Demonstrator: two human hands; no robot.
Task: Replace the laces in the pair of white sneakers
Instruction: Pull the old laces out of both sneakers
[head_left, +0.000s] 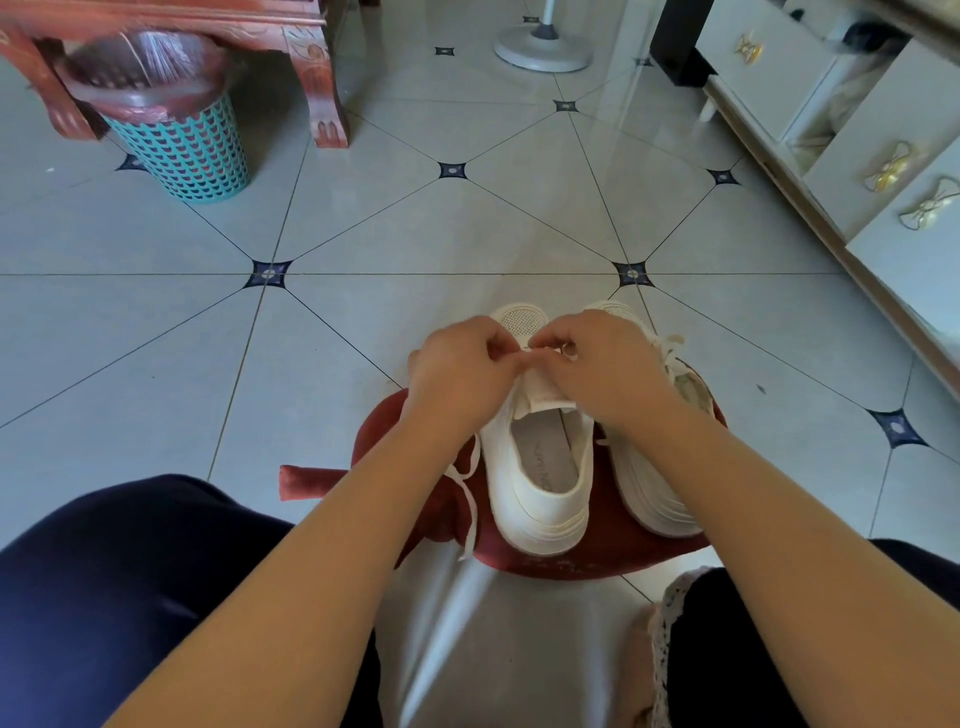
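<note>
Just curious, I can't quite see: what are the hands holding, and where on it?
The left hand and right hand each pinch a white lace stretched between them above the sneaker's tongue.

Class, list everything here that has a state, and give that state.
left hand, pinching the lace
right hand, pinching the lace
left sneaker, upright on the cushion
right sneaker, upright, a lace in it
lace, one end trailing off the cushion
bin, upright, bag-lined
</note>
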